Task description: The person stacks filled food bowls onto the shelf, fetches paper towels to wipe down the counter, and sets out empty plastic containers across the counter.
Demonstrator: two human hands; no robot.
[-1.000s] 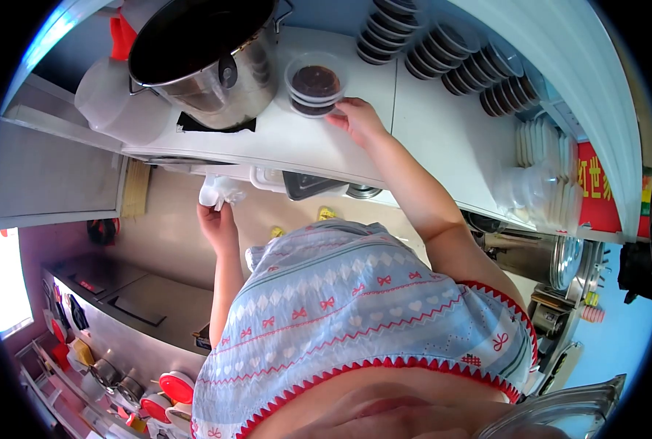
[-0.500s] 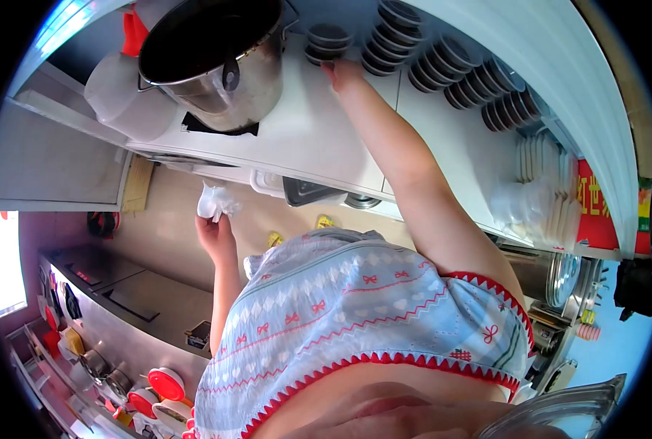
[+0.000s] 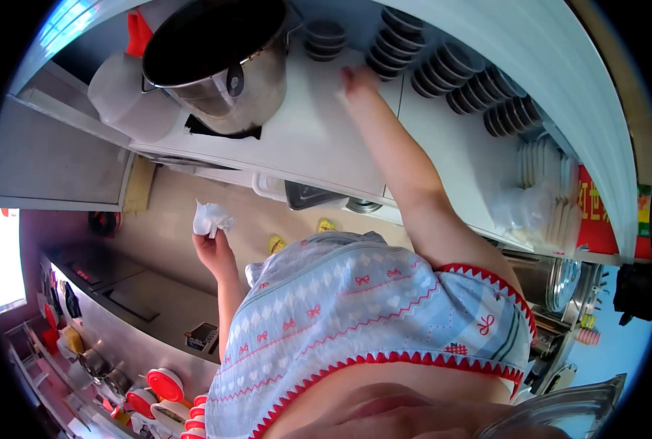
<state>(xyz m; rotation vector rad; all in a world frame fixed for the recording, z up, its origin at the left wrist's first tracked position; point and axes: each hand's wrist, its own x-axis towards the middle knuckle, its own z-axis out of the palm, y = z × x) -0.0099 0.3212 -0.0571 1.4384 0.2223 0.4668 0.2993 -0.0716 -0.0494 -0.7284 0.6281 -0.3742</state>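
While near tubs [image 3: 393, 45], right fingers [image 3: 354, 77] of uncertain spread, left fingers [image 3: 221, 238] around white wad [image 3: 212, 219].

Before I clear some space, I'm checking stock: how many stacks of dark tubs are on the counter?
5: one stack beside the pot, then a second, third, fourth and fifth rightward along the counter in the picture. Others may be hidden.

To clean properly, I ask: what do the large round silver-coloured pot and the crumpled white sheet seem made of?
The silver-coloured pot: probably stainless steel, glossy, as its wall shows bright reflections. The white sheet in the left hand: perhaps tissue or thin plastic film, wrinkled; the folds leave this open.
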